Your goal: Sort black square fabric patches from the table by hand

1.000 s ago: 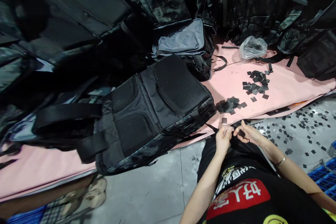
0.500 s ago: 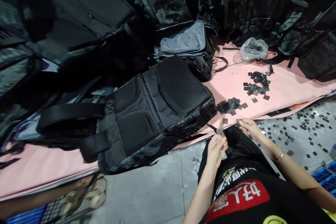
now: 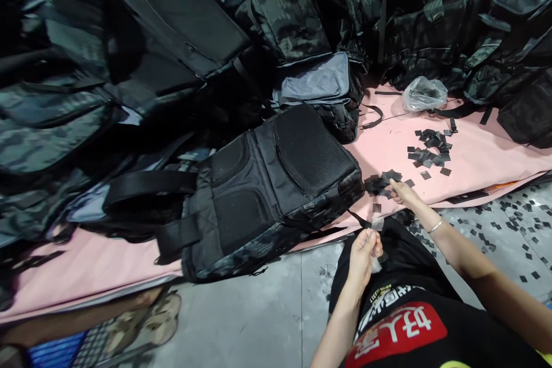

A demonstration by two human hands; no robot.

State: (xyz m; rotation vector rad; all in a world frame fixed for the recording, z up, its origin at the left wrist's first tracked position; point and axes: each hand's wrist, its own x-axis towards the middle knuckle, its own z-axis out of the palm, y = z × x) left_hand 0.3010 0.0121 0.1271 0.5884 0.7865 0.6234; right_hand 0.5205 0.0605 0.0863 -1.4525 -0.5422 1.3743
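Observation:
A black and camouflage backpack (image 3: 269, 184) lies straps-up along the table edge. From its near corner a thin black strap (image 3: 359, 219) runs to my left hand (image 3: 364, 253). The fingers of that hand are closed round a small pale translucent piece (image 3: 376, 222), whose end sticks up above them; crumpled whitish material shows below. My right hand (image 3: 401, 191) is over the table edge, its fingertips pinched together at a pile of small black squares (image 3: 379, 183). Whether a square is between those fingertips I cannot make out.
More black squares (image 3: 431, 149) lie scattered on the pink table cover (image 3: 483, 155), near a clear plastic bag (image 3: 425, 94). Many camouflage backpacks (image 3: 288, 20) are heaped behind. Squares litter the grey floor (image 3: 524, 224) at right. Sandals (image 3: 166, 319) show under the table at left.
My right hand has moved forward from the table edge to the pile of squares; the dark square at its fingertips no longer shows. My left hand keeps its grip. The view has shifted left.

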